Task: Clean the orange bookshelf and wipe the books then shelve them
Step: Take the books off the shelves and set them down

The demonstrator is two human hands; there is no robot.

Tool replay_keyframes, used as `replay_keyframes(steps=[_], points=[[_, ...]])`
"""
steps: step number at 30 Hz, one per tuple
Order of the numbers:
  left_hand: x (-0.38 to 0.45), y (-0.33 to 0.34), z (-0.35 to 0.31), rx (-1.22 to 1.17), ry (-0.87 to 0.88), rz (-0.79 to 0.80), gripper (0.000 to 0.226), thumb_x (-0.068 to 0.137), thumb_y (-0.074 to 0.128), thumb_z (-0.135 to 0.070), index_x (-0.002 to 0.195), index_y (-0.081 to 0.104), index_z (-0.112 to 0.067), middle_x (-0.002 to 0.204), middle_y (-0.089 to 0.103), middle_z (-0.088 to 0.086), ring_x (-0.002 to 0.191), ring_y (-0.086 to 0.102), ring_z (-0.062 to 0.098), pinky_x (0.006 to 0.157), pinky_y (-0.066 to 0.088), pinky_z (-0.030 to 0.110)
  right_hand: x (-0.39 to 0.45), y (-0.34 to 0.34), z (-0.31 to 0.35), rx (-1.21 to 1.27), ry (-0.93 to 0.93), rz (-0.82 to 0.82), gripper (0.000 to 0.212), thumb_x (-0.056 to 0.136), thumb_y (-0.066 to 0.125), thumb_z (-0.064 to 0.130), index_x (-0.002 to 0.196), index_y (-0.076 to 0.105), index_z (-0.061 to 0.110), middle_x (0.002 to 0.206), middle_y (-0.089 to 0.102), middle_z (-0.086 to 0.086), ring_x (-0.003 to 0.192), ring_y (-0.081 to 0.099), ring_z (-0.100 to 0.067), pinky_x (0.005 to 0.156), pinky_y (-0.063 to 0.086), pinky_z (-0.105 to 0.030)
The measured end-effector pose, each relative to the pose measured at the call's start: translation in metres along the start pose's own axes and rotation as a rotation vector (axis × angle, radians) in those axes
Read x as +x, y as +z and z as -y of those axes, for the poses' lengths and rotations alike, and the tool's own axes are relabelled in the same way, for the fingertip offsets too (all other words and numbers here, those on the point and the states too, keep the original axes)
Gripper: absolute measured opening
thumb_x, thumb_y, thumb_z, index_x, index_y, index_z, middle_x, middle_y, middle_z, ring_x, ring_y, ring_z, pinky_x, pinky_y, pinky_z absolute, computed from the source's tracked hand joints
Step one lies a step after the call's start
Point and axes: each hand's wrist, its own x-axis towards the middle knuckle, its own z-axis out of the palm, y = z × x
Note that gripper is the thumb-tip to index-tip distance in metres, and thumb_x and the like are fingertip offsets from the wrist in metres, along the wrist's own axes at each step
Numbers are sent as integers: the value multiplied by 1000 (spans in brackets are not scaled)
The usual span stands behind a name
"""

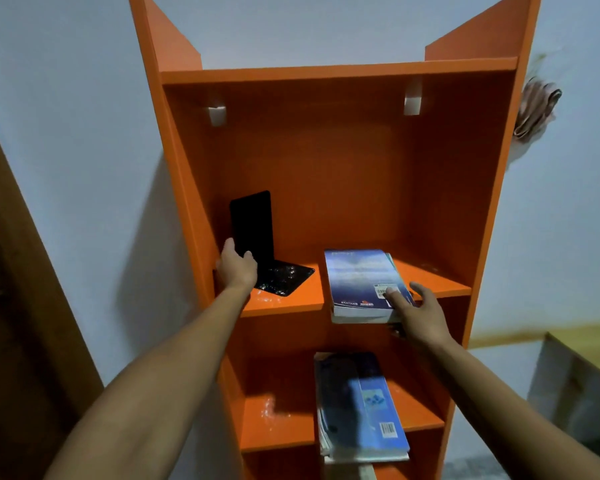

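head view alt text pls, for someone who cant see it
A person's left hand grips a black bookend on the middle shelf of an orange bookshelf, while the right hand holds a small stack of blue books lying flat at that shelf's front edge. More blue books lie flat on the shelf below.

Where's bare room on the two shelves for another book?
Upper shelf: a free strip right of the book stack, up to the side wall, and a narrow gap between bookend and stack. Its left end is crowded by the bookend and left hand; the right hand is on the stack. Lower shelf: open left of the books.
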Motion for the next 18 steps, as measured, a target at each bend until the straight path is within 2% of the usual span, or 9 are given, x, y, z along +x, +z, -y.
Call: replay_keyframes(steps=[2, 3, 5, 8, 9, 11, 13, 15, 18], points=[[1, 1, 1, 4, 8, -40, 41, 99, 55, -8, 140, 52, -6, 139, 57, 18, 129, 54, 35, 103, 44, 35, -12, 2, -7, 59, -1, -15, 56, 92, 68, 25, 139, 41, 12, 115, 62, -12, 78, 65, -21, 54, 52, -30], [-1, 0, 1, 9, 28, -55, 36, 99, 55, -8, 135, 56, -5, 134, 61, 18, 125, 57, 35, 97, 45, 32, -18, 2, -10, 106, 2, -4, 48, 92, 67, 22, 133, 44, 13, 111, 64, -11, 74, 67, -16, 49, 52, -27], [-10, -5, 4, 27, 115, -80, 22, 99, 56, -8, 119, 63, -2, 114, 69, 19, 111, 63, 36, 82, 46, 31, -31, 2, -19, 207, 37, 55, 45, 93, 66, 19, 133, 45, 14, 112, 67, -11, 75, 71, -15, 50, 55, -27], [-35, -23, 9, 50, 259, -126, 9, 99, 56, -10, 94, 58, -2, 87, 67, 10, 88, 64, 28, 68, 47, 36, -44, -1, -25, 294, 97, 141, 44, 94, 64, 14, 133, 46, 23, 116, 68, -9, 91, 74, -27, 68, 61, -43], [-45, -31, 10, 62, 298, -152, 11, 99, 56, -11, 90, 56, -5, 81, 64, 8, 81, 61, 24, 64, 45, 36, -47, -1, -24, 307, 107, 164, 41, 94, 63, 12, 131, 48, 22, 114, 69, -9, 90, 75, -28, 69, 61, -45], [-69, -50, 10, 77, 373, -213, 21, 98, 58, -12, 80, 46, -10, 68, 56, 14, 65, 53, 29, 56, 38, 36, -52, -1, -19, 319, 130, 196, 33, 94, 63, 11, 125, 52, 16, 109, 72, -11, 80, 76, -26, 69, 61, -46], [-93, -71, 11, 87, 408, -230, 29, 98, 59, -13, 76, 39, -11, 63, 49, 19, 59, 49, 37, 53, 34, 35, -58, -1, -15, 336, 158, 230, 27, 95, 63, 14, 120, 55, 10, 97, 75, -10, 70, 75, -25, 68, 61, -46], [-117, -90, 16, 75, 405, -219, 28, 99, 58, -15, 77, 43, -7, 63, 49, 20, 58, 48, 37, 54, 32, 33, -63, -2, -12, 355, 194, 268, 20, 95, 63, 17, 113, 58, 9, 87, 76, -8, 66, 74, -24, 62, 61, -42], [-156, -118, 26, 13, 353, -193, 11, 99, 58, -14, 92, 59, -7, 77, 61, 9, 66, 55, 16, 59, 42, 22, -72, -5, -17, 357, 235, 337, 14, 96, 61, 16, 109, 59, 11, 92, 74, -14, 73, 73, -32, 60, 61, -45]])
